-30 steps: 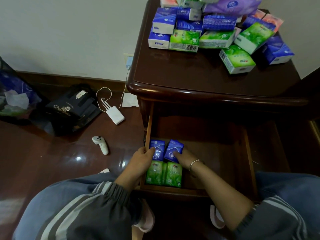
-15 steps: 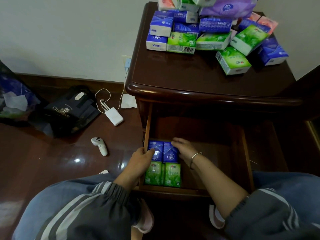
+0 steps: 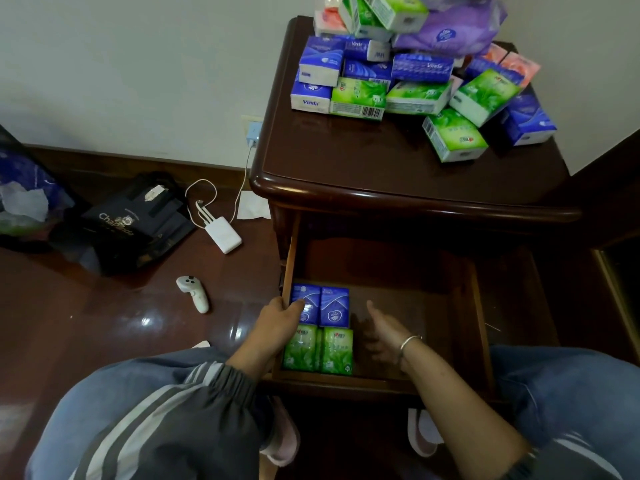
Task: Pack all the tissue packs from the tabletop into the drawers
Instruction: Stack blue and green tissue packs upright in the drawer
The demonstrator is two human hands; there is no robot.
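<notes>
The open drawer (image 3: 474, 306) of a dark wooden nightstand holds two blue tissue packs (image 3: 332, 306) at the back left and two green packs (image 3: 336, 351) in front of them. My left hand (image 3: 277, 323) rests at the drawer's left wall, thumb touching the left blue pack. My right hand (image 3: 381, 334), with a bracelet, hovers open beside the packs, holding nothing. Several more blue, green, pink and purple tissue packs (image 3: 408, 77) are heaped on the nightstand top (image 3: 363, 168).
On the floor to the left lie a white game controller (image 3: 194, 292), a white power bank (image 3: 223, 233) on a cable, a black bag (image 3: 131, 223) and a plastic bag (image 3: 20, 199). My knees frame the drawer front.
My right hand has let go of the right blue pack and pulled away to the right, open. Both blue packs now lie flat. The camera has tilted up a little.
</notes>
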